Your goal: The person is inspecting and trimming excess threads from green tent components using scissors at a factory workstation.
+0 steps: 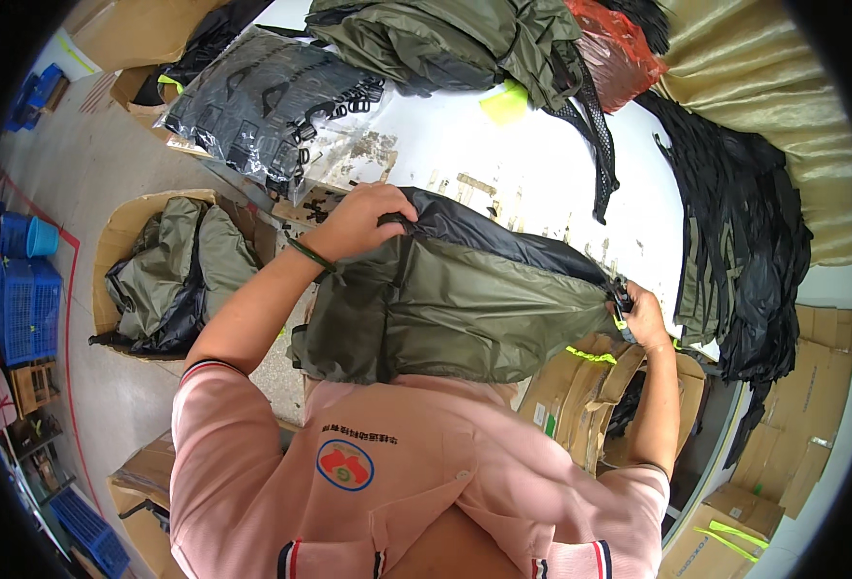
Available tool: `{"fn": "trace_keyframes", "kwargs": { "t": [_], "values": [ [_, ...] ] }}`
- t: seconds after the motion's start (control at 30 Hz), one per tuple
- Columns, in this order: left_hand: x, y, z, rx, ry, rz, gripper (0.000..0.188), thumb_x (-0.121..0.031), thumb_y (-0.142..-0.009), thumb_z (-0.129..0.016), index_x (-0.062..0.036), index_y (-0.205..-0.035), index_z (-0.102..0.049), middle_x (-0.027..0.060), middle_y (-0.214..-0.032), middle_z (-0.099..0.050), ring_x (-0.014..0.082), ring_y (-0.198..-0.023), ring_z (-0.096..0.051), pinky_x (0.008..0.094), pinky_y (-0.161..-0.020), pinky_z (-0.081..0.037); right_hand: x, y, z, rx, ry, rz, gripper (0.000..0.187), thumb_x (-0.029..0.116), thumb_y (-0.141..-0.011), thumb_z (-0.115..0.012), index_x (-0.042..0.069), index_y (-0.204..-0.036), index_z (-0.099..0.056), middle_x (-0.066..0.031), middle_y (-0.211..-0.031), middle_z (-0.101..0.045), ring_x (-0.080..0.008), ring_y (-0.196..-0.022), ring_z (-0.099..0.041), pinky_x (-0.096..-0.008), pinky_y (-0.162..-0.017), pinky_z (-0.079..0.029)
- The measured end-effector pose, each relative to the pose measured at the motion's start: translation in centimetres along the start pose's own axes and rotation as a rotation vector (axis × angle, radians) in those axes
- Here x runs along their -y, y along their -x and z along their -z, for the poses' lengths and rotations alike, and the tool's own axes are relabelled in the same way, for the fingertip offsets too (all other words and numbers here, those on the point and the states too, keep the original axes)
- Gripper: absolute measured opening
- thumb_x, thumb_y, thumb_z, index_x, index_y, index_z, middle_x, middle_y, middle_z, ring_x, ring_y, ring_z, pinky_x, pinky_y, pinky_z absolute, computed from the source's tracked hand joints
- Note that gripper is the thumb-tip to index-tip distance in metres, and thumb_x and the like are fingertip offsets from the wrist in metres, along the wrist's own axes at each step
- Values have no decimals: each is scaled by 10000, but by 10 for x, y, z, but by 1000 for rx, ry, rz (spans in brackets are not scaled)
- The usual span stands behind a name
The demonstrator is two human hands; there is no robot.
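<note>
An olive-green nylon bag with a black strip along its upper edge hangs stretched between my hands, in front of my chest at the near edge of the white table. My left hand is closed on the black edge at the bag's left end, fingers curled over it. At the opposite end, my right hand grips the gathered corner, where a small dark piece like a buckle with a yellow-green bit shows. That hand's fingers partly hide the piece.
Olive-green bags, a clear plastic sack of black parts and a red plastic bag lie across the table's far side. Black straps hang at the right. Cardboard boxes stand left and right, one holding olive fabric.
</note>
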State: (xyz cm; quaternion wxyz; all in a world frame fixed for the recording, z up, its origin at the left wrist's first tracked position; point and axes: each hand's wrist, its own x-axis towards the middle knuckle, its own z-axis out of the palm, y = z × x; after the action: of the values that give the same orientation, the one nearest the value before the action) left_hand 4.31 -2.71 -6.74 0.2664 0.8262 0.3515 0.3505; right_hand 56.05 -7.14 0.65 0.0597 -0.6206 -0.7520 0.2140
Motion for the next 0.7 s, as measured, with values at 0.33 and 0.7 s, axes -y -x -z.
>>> {"fn": "trace_keyframes", "kwargs": {
  "t": [0.33,0.7],
  "values": [
    [-35,27,2,7,635,571,88,-58,-866,-663,-85,-945,-692,-54,-810,-603,24,-721,-530,195,-653,-429,7,-9,-5,0,74,-55,242,114,-750,-764,-11,-863,-590,-146,-693,-580,-219,-618,-496,-337,-620,-456],
    [-83,20,24,-79,765,486,66,-118,-856,-651,-55,-866,-635,-3,-829,-625,82,-784,-568,237,-747,-451,44,-24,2,13,229,-71,285,181,-748,-773,-12,-824,-578,-204,-701,-601,-325,-623,-559,-387,-628,-463]
  ]
}}
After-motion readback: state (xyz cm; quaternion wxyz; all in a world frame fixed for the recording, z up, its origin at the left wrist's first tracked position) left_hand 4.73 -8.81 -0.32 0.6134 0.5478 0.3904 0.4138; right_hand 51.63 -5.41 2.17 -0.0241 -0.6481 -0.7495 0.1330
